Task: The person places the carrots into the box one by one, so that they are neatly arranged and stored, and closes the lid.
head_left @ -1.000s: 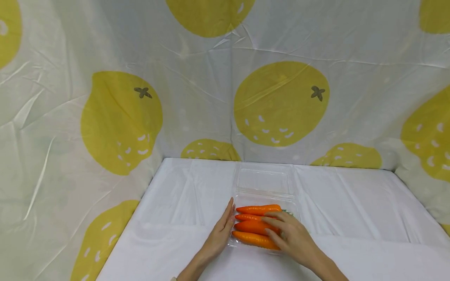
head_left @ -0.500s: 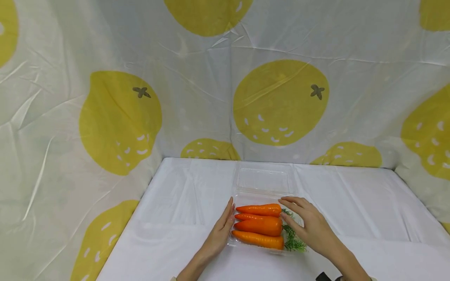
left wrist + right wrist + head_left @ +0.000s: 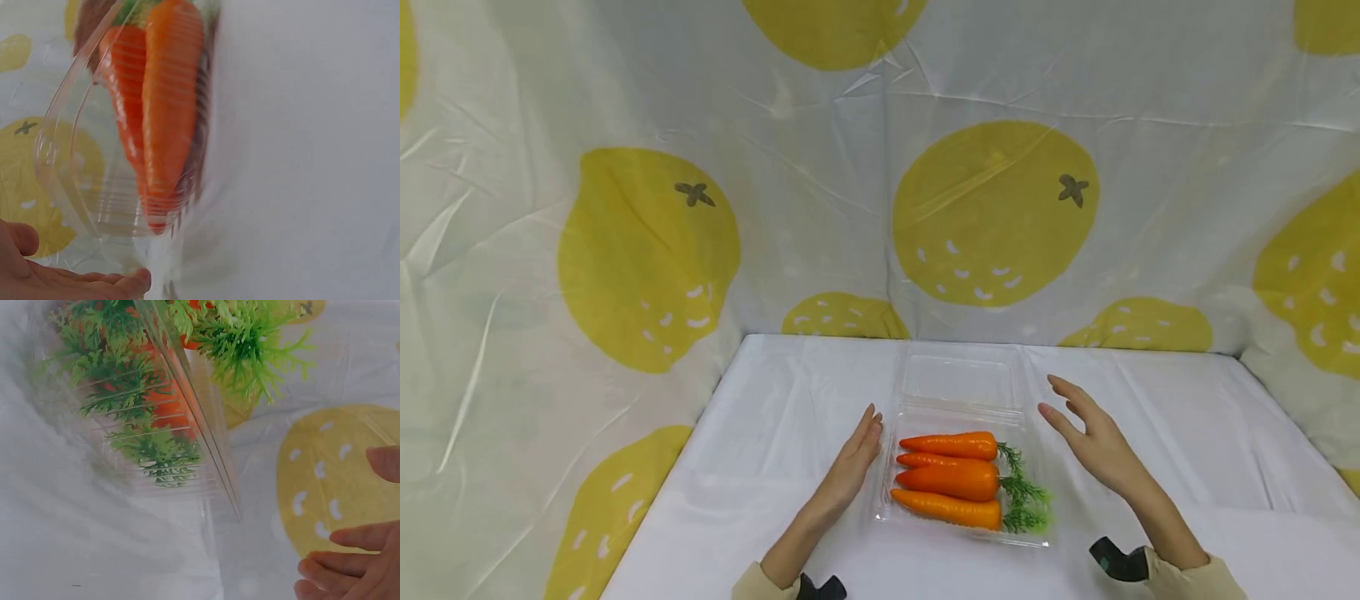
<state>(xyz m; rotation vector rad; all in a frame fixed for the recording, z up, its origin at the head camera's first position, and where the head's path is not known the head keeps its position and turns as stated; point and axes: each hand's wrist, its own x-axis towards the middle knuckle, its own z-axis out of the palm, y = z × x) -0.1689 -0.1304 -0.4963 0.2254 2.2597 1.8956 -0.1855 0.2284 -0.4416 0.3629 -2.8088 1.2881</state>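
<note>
A clear plastic clamshell container [image 3: 951, 419] lies on the white-covered table, its lid [image 3: 958, 379] folded back flat behind it. Inside, several orange carrots [image 3: 951, 508] lie side by side, tips left and leafy green tops [image 3: 1026, 500] right. My left hand [image 3: 850, 462] is just left of the container, fingers extended and holding nothing. To the right, apart from the container, my right hand [image 3: 1097, 442] has its thumb and fingers spread with nothing between them. In the right wrist view, a leafy top [image 3: 244, 344] pokes above the container's rim.
White cloth covers the table [image 3: 1165, 433]. A pale curtain [image 3: 820, 192] with large yellow fruit prints hangs behind it and along its sides. Dark wrist devices [image 3: 1120, 560] sit at the beige sleeves [image 3: 1195, 579].
My right hand has left the carrots and moved right, off the container. My left hand has drawn away a little to the left. The carrots and their green tops are now uncovered.
</note>
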